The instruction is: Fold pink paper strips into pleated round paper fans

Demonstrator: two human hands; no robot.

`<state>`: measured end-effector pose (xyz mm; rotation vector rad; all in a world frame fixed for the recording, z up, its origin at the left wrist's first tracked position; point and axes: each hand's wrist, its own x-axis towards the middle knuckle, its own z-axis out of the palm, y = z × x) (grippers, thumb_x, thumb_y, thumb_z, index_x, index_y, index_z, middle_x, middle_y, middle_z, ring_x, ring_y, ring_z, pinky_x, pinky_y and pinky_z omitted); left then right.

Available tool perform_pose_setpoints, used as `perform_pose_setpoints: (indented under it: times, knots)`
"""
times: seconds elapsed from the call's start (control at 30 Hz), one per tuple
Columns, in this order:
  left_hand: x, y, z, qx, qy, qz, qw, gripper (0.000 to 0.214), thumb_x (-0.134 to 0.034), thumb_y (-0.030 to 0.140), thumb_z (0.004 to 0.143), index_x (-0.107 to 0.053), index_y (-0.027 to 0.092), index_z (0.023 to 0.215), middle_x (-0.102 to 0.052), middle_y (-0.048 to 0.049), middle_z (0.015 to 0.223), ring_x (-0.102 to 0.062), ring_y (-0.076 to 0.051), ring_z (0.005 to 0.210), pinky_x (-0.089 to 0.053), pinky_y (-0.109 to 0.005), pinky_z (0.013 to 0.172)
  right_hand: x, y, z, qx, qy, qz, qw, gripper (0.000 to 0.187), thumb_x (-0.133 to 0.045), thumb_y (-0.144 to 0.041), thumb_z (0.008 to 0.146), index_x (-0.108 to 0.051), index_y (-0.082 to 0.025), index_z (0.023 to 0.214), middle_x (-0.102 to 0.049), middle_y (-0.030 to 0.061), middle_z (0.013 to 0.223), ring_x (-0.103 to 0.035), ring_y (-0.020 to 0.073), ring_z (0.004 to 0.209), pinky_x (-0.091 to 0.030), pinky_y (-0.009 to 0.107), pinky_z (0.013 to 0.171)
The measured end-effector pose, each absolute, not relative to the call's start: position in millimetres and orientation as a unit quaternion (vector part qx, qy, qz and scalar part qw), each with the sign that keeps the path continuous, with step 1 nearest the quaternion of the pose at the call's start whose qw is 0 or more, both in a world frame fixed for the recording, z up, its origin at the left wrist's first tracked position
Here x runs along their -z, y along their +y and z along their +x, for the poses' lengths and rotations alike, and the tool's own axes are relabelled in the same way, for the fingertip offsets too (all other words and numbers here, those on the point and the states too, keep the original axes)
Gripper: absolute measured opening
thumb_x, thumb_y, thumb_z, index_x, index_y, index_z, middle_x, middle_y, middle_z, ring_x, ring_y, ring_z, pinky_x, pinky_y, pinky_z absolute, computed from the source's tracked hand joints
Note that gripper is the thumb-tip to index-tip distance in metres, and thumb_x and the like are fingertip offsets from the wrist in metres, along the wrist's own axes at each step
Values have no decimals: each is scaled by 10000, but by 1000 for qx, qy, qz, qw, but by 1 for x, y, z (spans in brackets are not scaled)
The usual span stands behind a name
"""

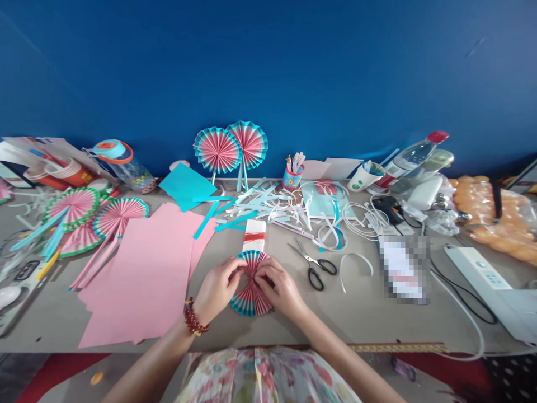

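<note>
In the head view, we are seeing the grey tabletop [335, 330] running from beneath the fingers to its near edge, with more of it lying rightward toward the scissors [310, 259]. Pink sheets [146, 274] are lying left of the left hand [218, 284], their edges ending near its red-beaded bracelet [193, 319], and pale paper strips [268, 206] are crowding well beyond the fingertips.

We are finding the pleated fan [251, 301] between the two hands. The left thumb and forefinger are pinching narrowly at its left side; the right hand [282, 284] is gripping it near the centre. We cannot quite tell whether pleat ends are meeting behind the left fingertips. The fan is showing a turquoise rim, a pale band and a pink middle.

Its crisp paper folds are radiating into a disc. Beyond the fingers, a white piece with a red band [254, 237] is reaching its upper rim. Right of the right fingers, the scissors are showing metal blades parted and black looped handles.
</note>
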<state>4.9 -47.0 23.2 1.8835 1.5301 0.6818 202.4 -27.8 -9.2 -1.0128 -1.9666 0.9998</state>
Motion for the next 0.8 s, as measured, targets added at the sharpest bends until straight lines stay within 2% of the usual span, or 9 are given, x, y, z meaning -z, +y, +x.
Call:
perform_pose_setpoints:
  times: [0.17, 0.47, 0.8]
  knots:
    - [-20, -46, 6, -230, 570, 726, 309, 151, -480, 138, 891, -603, 223, 866, -666, -10, 894, -645, -164, 812, -453, -244, 729, 9, -27, 202, -385, -760, -390, 350, 109, -526, -144, 896, -601, -210, 853, -599, 67, 980, -608, 194, 912, -497, 312, 813]
    - [-24, -51, 9, -182, 580, 733, 304, 91, -521, 188, 899, -602, 227, 889, -671, -17, 939, -658, -179, 828, -461, -251, 727, 8, -28, 202, -385, -761, -385, 353, 117, -525, -122, 893, -594, -208, 855, -597, 60, 966, -598, 191, 932, -486, 308, 836]
    - [-22, -50, 14, -175, 585, 742, 277, 114, -531, 197, 905, -625, 223, 847, -680, -6, 891, -661, -178, 819, -448, -248, 712, 8, -28, 202, -386, -761, -383, 353, 116, -523, -114, 889, -588, -206, 863, -590, 63, 974, -591, 192, 935, -481, 306, 826]
